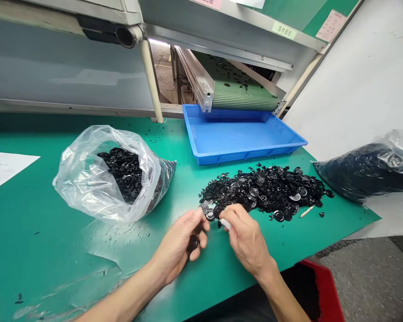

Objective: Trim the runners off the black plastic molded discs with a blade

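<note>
Centre: parts pile [265, 190] just beyond both hands, long axis left-right; right hand [250, 239] nearer its bulk. Right grip pinched on white piece [225, 223], pointing up-left. Left hand [174, 243], grip curled round black disc [192, 243]. Left of centre: open bag [75, 179], black parts inside. Upper right: blue tray [235, 134], bare-bottomed. Lower right: red bin [329, 286], dark contents.

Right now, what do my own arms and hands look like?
Your left hand and right hand wear no gloves. Both forearms show no sleeves, watch or bracelet. Something white shows at the right fingers; whether it's worn is unclear.
</note>
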Demonstrator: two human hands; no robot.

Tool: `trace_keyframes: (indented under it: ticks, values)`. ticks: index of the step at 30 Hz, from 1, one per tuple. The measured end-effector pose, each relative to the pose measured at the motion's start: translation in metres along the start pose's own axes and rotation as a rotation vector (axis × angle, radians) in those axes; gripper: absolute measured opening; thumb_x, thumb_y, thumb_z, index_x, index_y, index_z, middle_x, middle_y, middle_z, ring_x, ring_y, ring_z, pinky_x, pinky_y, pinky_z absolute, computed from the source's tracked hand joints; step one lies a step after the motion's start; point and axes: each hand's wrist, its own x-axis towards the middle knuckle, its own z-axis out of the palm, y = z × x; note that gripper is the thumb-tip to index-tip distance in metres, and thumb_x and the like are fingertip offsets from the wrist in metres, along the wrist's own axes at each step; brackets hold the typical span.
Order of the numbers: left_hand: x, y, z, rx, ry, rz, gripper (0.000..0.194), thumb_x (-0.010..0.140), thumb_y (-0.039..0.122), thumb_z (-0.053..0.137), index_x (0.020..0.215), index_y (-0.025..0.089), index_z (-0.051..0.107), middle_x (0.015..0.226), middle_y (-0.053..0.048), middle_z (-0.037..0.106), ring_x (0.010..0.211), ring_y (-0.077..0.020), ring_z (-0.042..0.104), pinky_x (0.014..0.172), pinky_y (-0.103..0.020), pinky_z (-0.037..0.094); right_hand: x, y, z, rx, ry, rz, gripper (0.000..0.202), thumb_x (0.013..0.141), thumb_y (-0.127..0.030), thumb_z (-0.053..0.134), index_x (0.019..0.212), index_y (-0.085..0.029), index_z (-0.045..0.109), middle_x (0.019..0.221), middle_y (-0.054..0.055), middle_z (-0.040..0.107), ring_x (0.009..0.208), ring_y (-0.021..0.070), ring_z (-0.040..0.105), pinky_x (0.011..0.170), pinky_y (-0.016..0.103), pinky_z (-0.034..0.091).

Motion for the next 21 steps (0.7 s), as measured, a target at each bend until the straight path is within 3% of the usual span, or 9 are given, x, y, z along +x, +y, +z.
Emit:
trace_keyframes:
  ticks: [5,10,17,21]
  values:
    - [0.003,-0.015,0.005,0.307,-0.06,0.048,0.039,0.088,0.056,0.055,0.075,0.02,0.048,0.047,0.008,0.046,0.034,-0.0043,0.029,0.031,-0.012,0.021,-0.011,-0.007,0.004,0.175,-0.063,-0.085,0.029,0.091,-0.005,0.034,0.101,-0.019,0.058,0.1,0.008,0.06,0.081,0.0155,0.057,0.073,0.027,0.047]
    - [-0.003,-0.019,0.003,0.465,-0.004,0.039,0.04,0.09,0.058,0.048,0.073,0.022,0.045,0.042,0.009,0.043,0.031,-0.0052,0.027,0.03,-0.014,0.019,-0.015,-0.006,0.015,0.32,-0.019,-0.024,0.019,0.089,-0.009,0.041,0.091,-0.02,0.056,0.084,0.003,0.057,0.072,0.0144,0.053,0.067,0.026,0.044]
    - [-0.003,-0.019,0.007,0.442,0.017,0.017,0.045,0.091,0.058,0.045,0.066,0.021,0.045,0.04,0.007,0.044,0.03,-0.0054,0.028,0.031,-0.015,0.021,-0.012,-0.007,0.028,0.512,0.034,0.222,0.012,0.092,-0.019,0.041,0.089,-0.02,0.053,0.062,-0.004,0.054,0.053,0.0108,0.049,0.052,0.022,0.038]
    - [-0.004,-0.018,0.004,0.3,0.045,0.081,0.043,0.089,0.056,0.052,0.068,0.019,0.05,0.042,0.004,0.05,0.033,-0.0065,0.036,0.032,-0.015,0.027,0.002,-0.004,0.026,0.38,0.008,0.25,0.019,0.091,-0.015,0.039,0.097,-0.02,0.056,0.064,-0.003,0.059,0.056,0.0115,0.055,0.056,0.021,0.042]
